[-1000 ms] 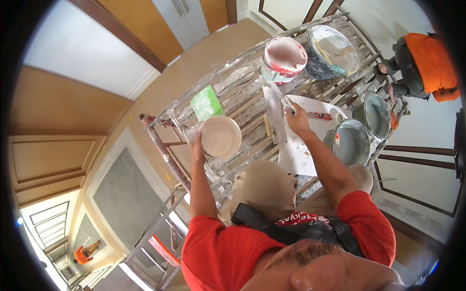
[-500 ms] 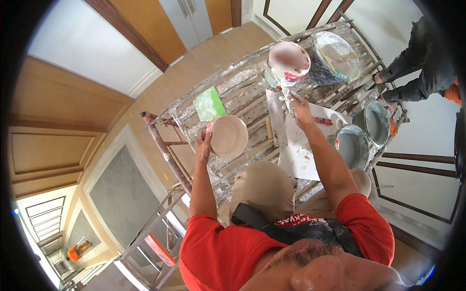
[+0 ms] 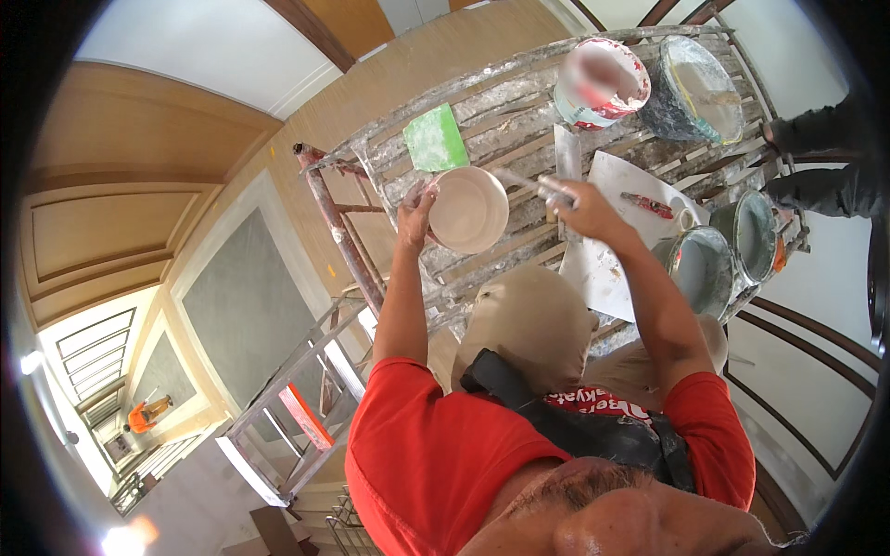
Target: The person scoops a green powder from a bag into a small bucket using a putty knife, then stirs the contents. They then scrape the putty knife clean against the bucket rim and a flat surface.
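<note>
My left hand (image 3: pixel 416 215) grips the rim of a round tub (image 3: pixel 469 211) with a pale cream inside, its fingers closed on the left side. In my right hand (image 3: pixel 590 213) is a putty knife (image 3: pixel 527 182), smeared by motion, its blade pointing left at the tub's right rim. Whether the blade touches the rim I cannot tell. Beyond my right hand stands a white bucket (image 3: pixel 569 109) with red and white smears, its inside blurred. A green plate-like piece (image 3: pixel 435 137), dusted white, lies just beyond the tub.
Planks of a paste-stained scaffold platform (image 3: pixel 505 104) carry a dark bucket (image 3: pixel 664 100), two grey-filled buckets (image 3: pixel 686 301) (image 3: pixel 742 269), a white sheet (image 3: pixel 593 273) and a red-handled tool (image 3: pixel 646 204). Another person's legs (image 3: pixel 816 185) are at the right; a distant person (image 3: pixel 141 419) is at lower left.
My right hand has brought the putty knife left from the red-smeared bucket to the tub's rim. The view has shifted, so the platform appears farther right and higher.
</note>
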The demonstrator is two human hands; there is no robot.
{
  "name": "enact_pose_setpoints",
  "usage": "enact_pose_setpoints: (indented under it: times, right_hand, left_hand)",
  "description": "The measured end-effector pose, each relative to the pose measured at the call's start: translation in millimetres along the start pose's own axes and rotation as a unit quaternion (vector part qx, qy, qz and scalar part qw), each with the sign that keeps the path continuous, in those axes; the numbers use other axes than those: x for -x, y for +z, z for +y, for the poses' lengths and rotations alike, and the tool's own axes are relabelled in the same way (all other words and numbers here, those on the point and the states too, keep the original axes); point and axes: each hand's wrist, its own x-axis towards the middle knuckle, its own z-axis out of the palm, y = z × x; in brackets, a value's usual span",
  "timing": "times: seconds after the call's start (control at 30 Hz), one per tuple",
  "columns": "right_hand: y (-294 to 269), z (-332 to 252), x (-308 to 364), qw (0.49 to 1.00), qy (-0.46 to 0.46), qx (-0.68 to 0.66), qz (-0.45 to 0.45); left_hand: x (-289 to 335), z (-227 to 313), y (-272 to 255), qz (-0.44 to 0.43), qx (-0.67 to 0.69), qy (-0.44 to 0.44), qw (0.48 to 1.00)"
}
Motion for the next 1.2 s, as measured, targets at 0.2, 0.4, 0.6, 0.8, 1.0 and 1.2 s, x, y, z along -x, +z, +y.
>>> enact_pose_setpoints:
  times: [0.2,0.4,0.6,0.8,1.0,1.2]
  right_hand:
    - [53,-18,-2,0.993,0.005,0.102,-0.064]
    - [82,-52,-44,0.978,0.107,0.18,-0.009]
    - [112,-73,-55,0.967,0.106,0.217,-0.087]
    - [132,-62,-18,0.946,-0.009,0.267,-0.184]
    - [113,-53,-1,0.899,-0.04,0.313,-0.303]
    - [63,-78,-29,0.952,0.047,0.28,-0.113]
  left_hand:
    - [2,10,7,0.012,-0.031,0.047,0.998]
    - [8,27,24,-0.017,-0.102,0.03,0.994]
    - [8,39,45,-0.015,-0.182,0.073,0.98]
    - [6,30,47,0.026,-0.163,0.09,0.982]
    - [4,25,51,0.024,-0.188,0.073,0.979]
    - [-3,36,54,0.003,-0.277,0.138,0.951]
